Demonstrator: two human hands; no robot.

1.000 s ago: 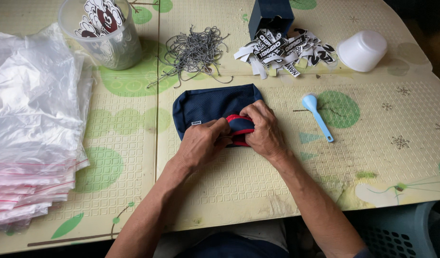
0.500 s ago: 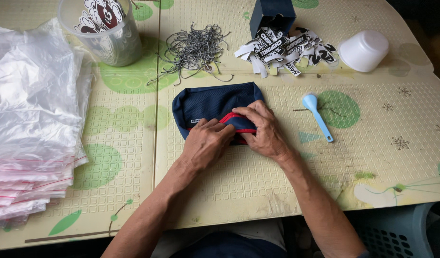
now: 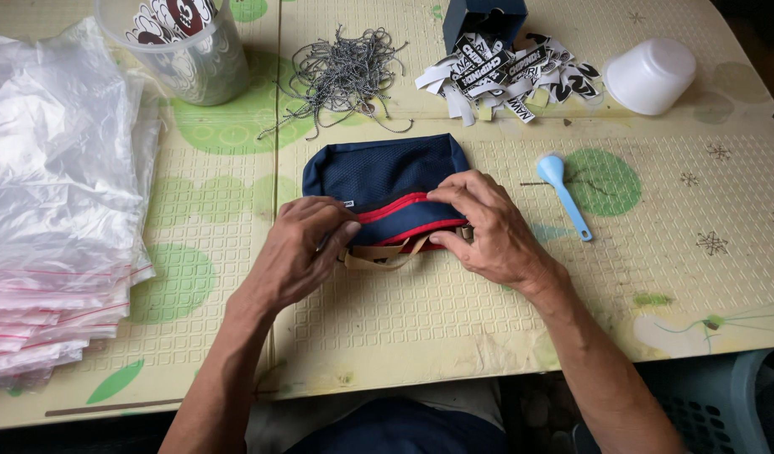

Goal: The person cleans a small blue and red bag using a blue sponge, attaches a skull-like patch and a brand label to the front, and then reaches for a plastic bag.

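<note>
the navy pouch [image 3: 379, 172] lies flat on the desk [image 3: 454, 336], just in front of the person, with both hands on its near edge. the left hand [image 3: 299, 252] is curled and pinches the left end by the red zip line; the right hand [image 3: 488, 227] presses fingers over the right end. the tan strap [image 3: 379, 256] sticks out below. it looks mid-way: pouch folded and being tidied, not yet in a clear bag from the stack of bags [image 3: 51, 219] at the left; the paper tags [image 3: 505, 71] sit apart
</note>
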